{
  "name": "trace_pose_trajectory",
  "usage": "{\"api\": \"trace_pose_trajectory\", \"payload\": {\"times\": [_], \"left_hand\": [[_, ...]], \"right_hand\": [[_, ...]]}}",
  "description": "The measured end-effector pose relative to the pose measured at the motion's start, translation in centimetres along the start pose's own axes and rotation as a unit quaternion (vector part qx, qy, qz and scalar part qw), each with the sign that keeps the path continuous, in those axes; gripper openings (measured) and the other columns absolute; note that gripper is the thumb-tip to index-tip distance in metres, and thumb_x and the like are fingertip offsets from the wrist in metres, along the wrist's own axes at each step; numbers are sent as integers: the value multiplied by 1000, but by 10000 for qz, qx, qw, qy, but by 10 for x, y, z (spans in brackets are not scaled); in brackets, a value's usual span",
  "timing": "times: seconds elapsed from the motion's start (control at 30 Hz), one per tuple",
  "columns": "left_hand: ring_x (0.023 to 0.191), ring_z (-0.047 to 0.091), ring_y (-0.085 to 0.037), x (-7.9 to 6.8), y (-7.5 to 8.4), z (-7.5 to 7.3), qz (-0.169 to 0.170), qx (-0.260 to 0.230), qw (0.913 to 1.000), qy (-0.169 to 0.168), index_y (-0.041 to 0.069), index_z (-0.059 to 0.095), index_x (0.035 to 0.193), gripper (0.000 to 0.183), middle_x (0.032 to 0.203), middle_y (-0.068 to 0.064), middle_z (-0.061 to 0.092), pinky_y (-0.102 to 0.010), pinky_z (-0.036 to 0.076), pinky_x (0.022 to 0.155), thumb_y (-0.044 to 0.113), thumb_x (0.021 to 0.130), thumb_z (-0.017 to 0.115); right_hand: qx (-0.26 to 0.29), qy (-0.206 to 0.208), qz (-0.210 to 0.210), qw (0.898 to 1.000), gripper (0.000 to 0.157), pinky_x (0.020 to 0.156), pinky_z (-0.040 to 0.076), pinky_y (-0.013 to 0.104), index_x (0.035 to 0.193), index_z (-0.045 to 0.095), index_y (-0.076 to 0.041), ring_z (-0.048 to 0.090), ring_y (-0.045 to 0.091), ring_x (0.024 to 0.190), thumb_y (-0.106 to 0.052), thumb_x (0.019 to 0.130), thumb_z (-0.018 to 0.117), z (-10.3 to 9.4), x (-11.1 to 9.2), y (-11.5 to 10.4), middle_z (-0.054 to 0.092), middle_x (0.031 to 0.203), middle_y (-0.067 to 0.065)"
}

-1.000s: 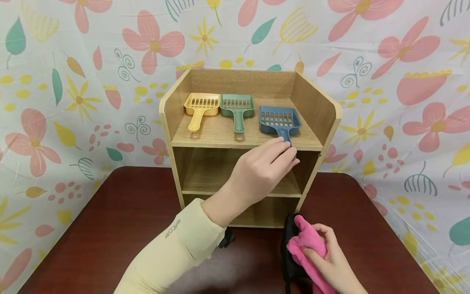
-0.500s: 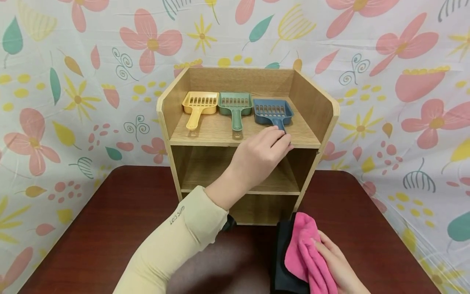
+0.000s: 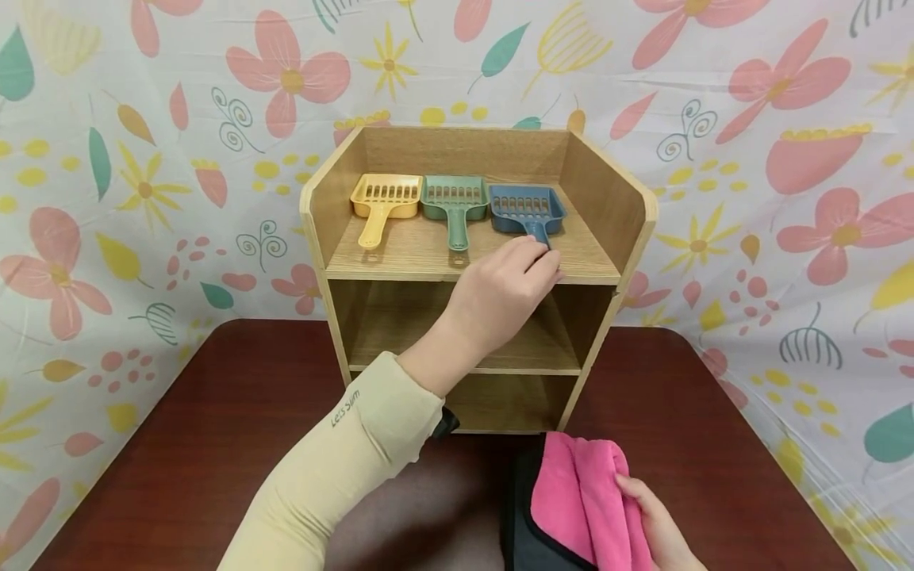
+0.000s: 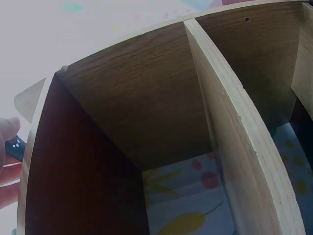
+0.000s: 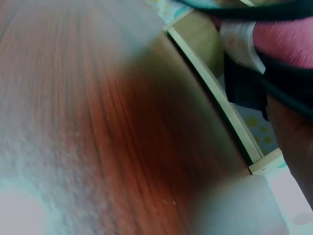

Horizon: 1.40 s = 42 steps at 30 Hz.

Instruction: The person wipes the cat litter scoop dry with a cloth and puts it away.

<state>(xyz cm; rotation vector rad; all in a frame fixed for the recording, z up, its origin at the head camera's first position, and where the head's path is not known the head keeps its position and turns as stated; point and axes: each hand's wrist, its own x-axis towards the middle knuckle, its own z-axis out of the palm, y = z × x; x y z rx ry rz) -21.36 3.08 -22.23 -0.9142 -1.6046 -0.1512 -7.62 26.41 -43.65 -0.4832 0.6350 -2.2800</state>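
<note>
My left hand [image 3: 496,293] pinches the handle of a blue slotted litter scoop [image 3: 527,206], which lies on the top shelf [image 3: 414,262] at the right. In the left wrist view, part of that hand [image 4: 9,169] and the dark handle end [image 4: 15,148] show at the left edge. A green litter scoop [image 3: 455,198] and a yellow one [image 3: 385,196] lie in line to its left, handles toward me. At lower right, my right hand [image 3: 657,519] grips a folded pink plush cloth item [image 3: 581,492] with black edging and a dark panel. The right wrist view shows its pink plush [image 5: 288,41].
The wooden shelf unit has raised sides [image 3: 614,202] around its top and lower compartments [image 3: 464,325] beneath. It stands on a dark red-brown table [image 3: 236,444]. Flower-patterned cloth [image 3: 236,47] hangs behind. A small black object [image 3: 446,423] shows beside the left sleeve.
My left hand has moved the blue scoop left and slightly back, closer to the green one. The right hand has brought the pink cloth item down and left, showing more of its pink side.
</note>
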Motion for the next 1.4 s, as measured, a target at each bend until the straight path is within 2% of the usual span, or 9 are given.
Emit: {"api": "trace_pose_trajectory", "payload": {"times": [0.23, 0.37, 0.43, 0.53, 0.6, 0.73, 0.87, 1.13, 1.4], "left_hand": [[83, 63, -14, 2, -1, 5, -133, 136, 9997, -158, 9, 67, 85, 17, 84, -1, 65, -20, 54, 69, 17, 95, 56], [83, 64, -16, 3, -1, 6, -233, 165, 9991, -311, 9, 68, 85, 15, 83, -1, 65, -22, 54, 72, 18, 93, 59], [83, 63, -16, 4, 0, 7, -296, 146, 9987, -376, 9, 67, 84, 14, 82, -1, 64, -22, 54, 71, 19, 92, 60], [83, 63, -15, 6, 2, 8, -437, 99, 9977, -500, 10, 66, 82, 15, 81, -1, 64, -22, 55, 67, 20, 91, 62], [84, 63, -15, 8, 3, 7, -554, 55, 9966, -614, 10, 66, 81, 15, 82, -1, 65, -23, 55, 65, 22, 91, 63], [83, 63, -15, 13, 3, 6, -750, 67, 9929, -925, 12, 66, 81, 18, 83, 0, 65, -23, 55, 59, 26, 90, 64], [80, 63, -15, 18, 3, 6, -884, 93, 9882, -1250, 14, 69, 83, 18, 87, 1, 66, -23, 54, 56, 30, 89, 65], [89, 65, -15, 20, -1, 5, -1091, -193, 9784, -1743, 13, 70, 100, 31, 100, 0, 68, -22, 55, 72, 41, 89, 60], [108, 62, -25, -17, -2, -24, -601, -858, 9934, -468, 4, 67, 112, 42, 114, -12, 67, -28, 46, 99, 39, 89, 64]], "right_hand": [[36, 460, 213, 9987, 73, 106, 39, 36, 122, 55, -13, 55, 18, 117, -49, 99, -4, -9, 0, -15, 60, 124, 5], [-1390, 2261, 369, 9634, 58, 99, 45, 37, 123, 49, -13, 58, 16, 106, -55, 100, 17, -12, 0, -24, 62, 113, 2], [-2979, 3591, 489, 8831, 51, 88, 50, 33, 126, 43, -9, 59, 16, 97, -51, 98, 37, -13, 1, -26, 61, 110, 5], [-5188, 4882, 930, 6956, 62, 72, 51, 29, 129, 38, 0, 57, 16, 88, -42, 90, 61, -13, 3, -29, 60, 108, 13], [-6170, 4977, 948, 6022, 61, 68, 48, 27, 129, 42, 4, 56, 19, 85, -35, 88, 65, -14, 2, -33, 59, 108, 18], [-7148, 4726, 813, 5090, 43, 68, 46, 31, 122, 53, 2, 56, 23, 83, -26, 91, 62, -14, 0, -40, 63, 103, 21], [-7463, 4550, 750, 4800, 42, 71, 48, 38, 121, 55, 0, 60, 26, 86, -28, 91, 61, -12, -1, -43, 64, 104, 22], [-7517, 4577, 716, 4694, 45, 72, 47, 38, 124, 55, 0, 59, 23, 87, -30, 91, 62, -7, -1, -46, 64, 103, 16], [-8046, 4115, -188, 4276, 40, 68, 43, 35, 121, 58, -3, 53, 21, 80, -23, 88, 67, -6, 4, -45, 62, 108, 17]]}}
